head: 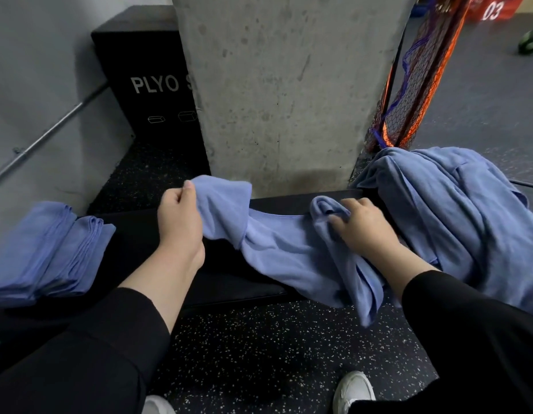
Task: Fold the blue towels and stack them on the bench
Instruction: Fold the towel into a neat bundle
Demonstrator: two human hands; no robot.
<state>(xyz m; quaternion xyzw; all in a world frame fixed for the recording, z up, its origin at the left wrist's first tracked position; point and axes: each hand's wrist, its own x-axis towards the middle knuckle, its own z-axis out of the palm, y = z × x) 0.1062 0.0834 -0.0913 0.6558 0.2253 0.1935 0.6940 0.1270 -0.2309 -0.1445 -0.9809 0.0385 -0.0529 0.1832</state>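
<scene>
Two white shoes (353,389) sit nearest, planted on the speckled floor (274,354), and just beyond them runs the dark padded surface (157,252) with all the action on it. One blue towel (289,252) sprawls across the middle, crumpled, its near end spilling over the front edge toward the floor. Left hand (178,216) is clamped on that towel's left corner, fingers curled tight around the cloth and lifting it clear of the padding. Right hand (363,225) has its fingers curled into a bunched fold at the towel's other end, pinching it, knuckles low against the cloth. Both arms wear black sleeves pushed back from the wrists. Off to the left end, a stack of folded towels (47,255) lies neat and flat, edges layered. Over on the right, a loose heap of unfolded towels (456,222) piles up, draping down the front. Behind it all, a concrete pillar (289,85) rises right at the back edge, a black plyo box (145,76) to its left, orange netting (414,85) hanging to its right.
</scene>
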